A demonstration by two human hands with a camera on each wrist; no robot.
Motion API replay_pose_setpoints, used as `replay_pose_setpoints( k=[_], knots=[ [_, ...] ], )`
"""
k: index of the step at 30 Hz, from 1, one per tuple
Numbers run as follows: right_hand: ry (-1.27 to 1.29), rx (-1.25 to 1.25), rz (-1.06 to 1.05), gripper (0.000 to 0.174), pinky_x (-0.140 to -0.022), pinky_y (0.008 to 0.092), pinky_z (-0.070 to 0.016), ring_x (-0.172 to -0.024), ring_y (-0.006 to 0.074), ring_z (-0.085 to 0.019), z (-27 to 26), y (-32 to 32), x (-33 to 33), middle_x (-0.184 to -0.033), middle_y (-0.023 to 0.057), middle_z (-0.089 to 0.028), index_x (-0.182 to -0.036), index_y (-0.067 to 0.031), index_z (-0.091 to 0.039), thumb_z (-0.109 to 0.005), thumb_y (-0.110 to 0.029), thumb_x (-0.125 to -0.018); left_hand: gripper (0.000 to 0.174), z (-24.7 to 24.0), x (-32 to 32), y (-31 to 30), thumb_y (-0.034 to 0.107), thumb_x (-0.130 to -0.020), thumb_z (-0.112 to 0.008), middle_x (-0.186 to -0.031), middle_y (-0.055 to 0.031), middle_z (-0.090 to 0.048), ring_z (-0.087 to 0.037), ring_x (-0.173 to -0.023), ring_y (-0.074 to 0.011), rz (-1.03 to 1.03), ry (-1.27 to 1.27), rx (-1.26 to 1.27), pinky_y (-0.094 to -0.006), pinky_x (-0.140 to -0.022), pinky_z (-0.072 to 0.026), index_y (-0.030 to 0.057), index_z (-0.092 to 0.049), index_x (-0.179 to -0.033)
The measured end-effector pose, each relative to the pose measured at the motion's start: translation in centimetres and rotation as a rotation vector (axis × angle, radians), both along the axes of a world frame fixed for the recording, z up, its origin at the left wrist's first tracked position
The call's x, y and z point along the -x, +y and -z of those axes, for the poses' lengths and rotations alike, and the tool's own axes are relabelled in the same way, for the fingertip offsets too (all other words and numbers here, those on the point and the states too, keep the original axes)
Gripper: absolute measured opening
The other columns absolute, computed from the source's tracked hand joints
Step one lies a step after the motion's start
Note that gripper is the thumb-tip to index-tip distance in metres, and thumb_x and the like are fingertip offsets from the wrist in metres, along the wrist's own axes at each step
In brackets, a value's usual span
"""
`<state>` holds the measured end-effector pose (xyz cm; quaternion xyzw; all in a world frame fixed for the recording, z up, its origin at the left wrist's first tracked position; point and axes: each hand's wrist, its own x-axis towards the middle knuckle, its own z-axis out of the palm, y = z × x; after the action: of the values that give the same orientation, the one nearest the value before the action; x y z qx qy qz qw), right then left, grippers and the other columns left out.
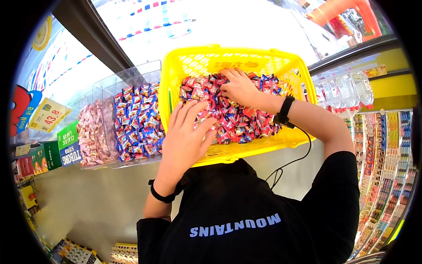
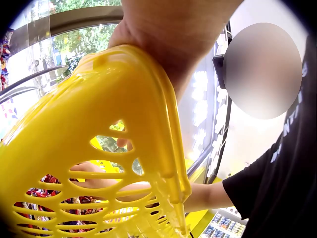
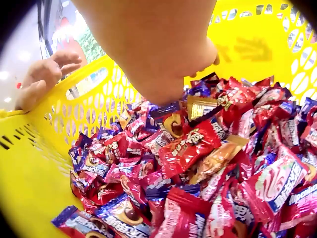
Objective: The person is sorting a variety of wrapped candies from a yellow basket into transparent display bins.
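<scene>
Right hand down in the candies, left hand at the basket's near-left rim

The right hand point(image 1: 241, 90) rests on wrapped candies point(image 3: 190, 151) inside a yellow basket point(image 2: 64, 134), its fingers loosely bent and apart. No candy shows in that grip, though the underside of the palm is hidden. The left hand point(image 1: 182, 138) is open, fingers spread, beside the rim to the left of the other grip; I cannot tell whether it touches.

A thin cable point(image 1: 310, 141) runs from the right wristband point(image 1: 286, 108) over the basket's side and could snag on the rim if that arm pulls away sharply. The slick wrappers look likely to slide over each other, so a hard sideways sweep could push some out. Leaning on the left rim might shift or tip the basket; what supports it is not clear.

Left of the left grip, clear bins hold blue-and-red candies point(image 1: 136, 123) and pink ones point(image 1: 88, 136). Beyond them, a price card point(image 1: 49, 115) reads 43.8, a blue box point(image 1: 72, 154) TUBORG. The black shirt point(image 1: 246, 202) says MOUNTAINS, upside down. The basket's logo and most wrapper lettering are unreadable to me.
</scene>
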<state>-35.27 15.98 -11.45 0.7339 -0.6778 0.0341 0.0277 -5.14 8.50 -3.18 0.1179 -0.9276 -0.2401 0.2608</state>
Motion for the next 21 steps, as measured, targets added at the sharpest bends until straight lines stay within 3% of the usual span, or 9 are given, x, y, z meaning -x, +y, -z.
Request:
replay_pose_setpoints(
  k=[2,8,11,14,17,21],
  knots=[
    [0.026,-0.047,-0.003,0.020,-0.119,0.0530,-0.0433,-0.142,0.0359,-0.054,-0.6,-0.1,0.1,-0.148,0.0162,-0.061,-0.098,-0.0129,-0.085,-0.084,-0.031,-0.090,0.030,-0.1,0.0,0.0,0.017,-0.087,-0.086,-0.143,-0.0110,-0.064,-0.058,-0.140,-0.0371,-0.002,-0.006,0.002,-0.0580,-0.124,-0.0406,0.0138,-0.078,-0.115],
    [-0.368,-0.227,0.092,0.023,-0.118,0.0497,-0.0461,-0.140,0.0384,-0.058,-6.0,-0.1,-0.3,-0.150,0.0188,-0.062,-0.100,-0.0073,-0.084,-0.082,-0.030,-0.095,0.034,-0.1,-0.1,-0.1,0.018,-0.087,-0.086,-0.145,-0.0116,-0.063,-0.056,-0.141,-0.0377,-0.006,-0.031,0.012,-0.0580,-0.124,-0.0392,0.0135,-0.077,-0.120],
    [-0.564,-0.194,0.054,0.023,-0.116,0.0489,-0.0485,-0.139,0.0388,-0.060,-8.0,1.1,-1.0,-0.152,0.0197,-0.061,-0.101,-0.0059,-0.084,-0.082,-0.028,-0.097,0.039,-0.3,0.1,0.1,0.018,-0.088,-0.085,-0.147,-0.0115,-0.062,-0.055,-0.143,-0.0375,-0.041,-0.046,0.013,-0.0582,-0.125,-0.0384,0.0132,-0.075,-0.126],
    [-0.747,-0.281,-0.003,0.020,-0.114,0.0472,-0.0501,-0.139,0.0374,-0.061,-11.4,2.4,-3.1,-0.153,0.0198,-0.061,-0.102,-0.0067,-0.084,-0.082,-0.026,-0.097,0.039,-0.3,0.2,0.2,0.028,-0.090,-0.085,-0.147,-0.0122,-0.060,-0.053,-0.144,-0.0366,-0.078,-0.041,0.035,-0.0604,-0.124,-0.0377,0.0114,-0.073,-0.123],
    [-0.756,-0.264,-0.049,0.019,-0.112,0.0466,-0.0516,-0.137,0.0365,-0.063,-13.1,3.7,-5.1,-0.151,0.0189,-0.061,-0.102,-0.0076,-0.084,-0.083,-0.026,-0.097,0.037,-0.6,0.3,0.2,0.034,-0.089,-0.087,-0.146,-0.0097,-0.062,-0.053,-0.145,-0.0358,-0.041,-0.035,0.022,-0.0607,-0.124,-0.0372,0.0129,-0.075,-0.117],
    [-0.841,-0.199,-0.016,0.020,-0.111,0.0465,-0.0520,-0.135,0.0366,-0.064,-13.2,5.3,-7.1,-0.147,0.0175,-0.064,-0.100,-0.0068,-0.083,-0.084,-0.026,-0.096,0.030,-0.4,-0.2,-0.3,0.033,-0.085,-0.089,-0.142,-0.0048,-0.065,-0.053,-0.146,-0.0340,0.066,0.000,0.041,-0.0604,-0.125,-0.0366,0.0140,-0.076,-0.105]
  ],
)
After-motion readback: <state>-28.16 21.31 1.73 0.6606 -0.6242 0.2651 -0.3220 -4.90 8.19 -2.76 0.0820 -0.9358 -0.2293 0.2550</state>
